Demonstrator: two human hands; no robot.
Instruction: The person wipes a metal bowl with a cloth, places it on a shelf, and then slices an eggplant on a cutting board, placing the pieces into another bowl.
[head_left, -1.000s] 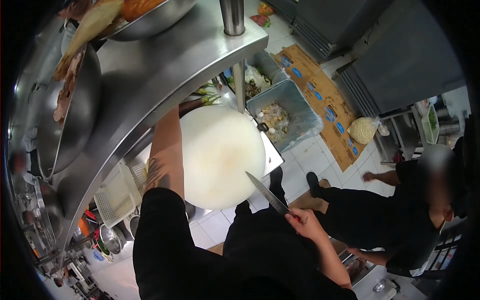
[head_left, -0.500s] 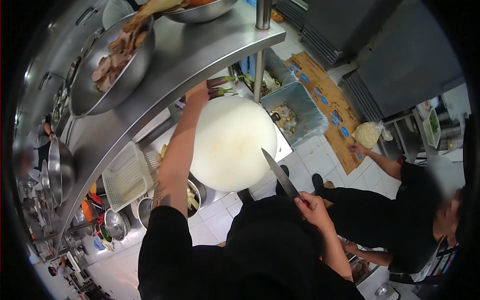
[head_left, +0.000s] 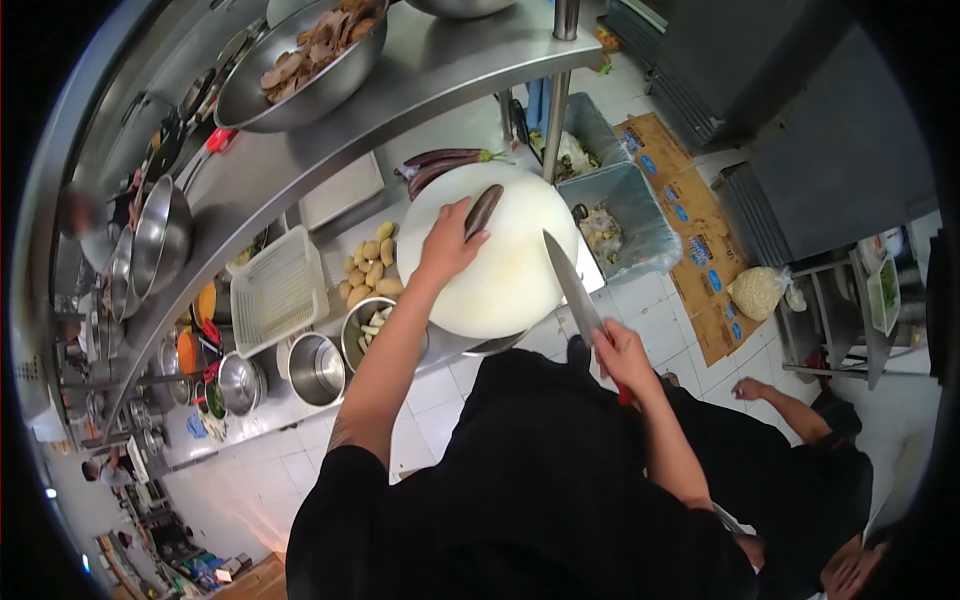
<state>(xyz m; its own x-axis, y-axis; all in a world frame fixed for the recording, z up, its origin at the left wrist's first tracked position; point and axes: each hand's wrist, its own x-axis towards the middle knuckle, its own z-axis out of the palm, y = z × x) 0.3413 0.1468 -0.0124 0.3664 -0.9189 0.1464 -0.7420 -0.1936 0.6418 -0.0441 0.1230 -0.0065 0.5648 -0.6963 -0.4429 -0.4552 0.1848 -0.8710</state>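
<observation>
On round board (head_left: 510, 285), at its 12 o'clock, your L hand (head_left: 445, 250) grasped an eggplant (head_left: 483, 210), R hand (head_left: 622, 355) clenched knife (head_left: 568, 278) at 3 o'clock.

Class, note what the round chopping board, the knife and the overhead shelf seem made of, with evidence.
Chopping board: probably plastic, matte off-white, uniform. Knife: polished steel blade, glinting; red handle, likely plastic. Shelf: brushed stainless steel, grey sheen.
</observation>
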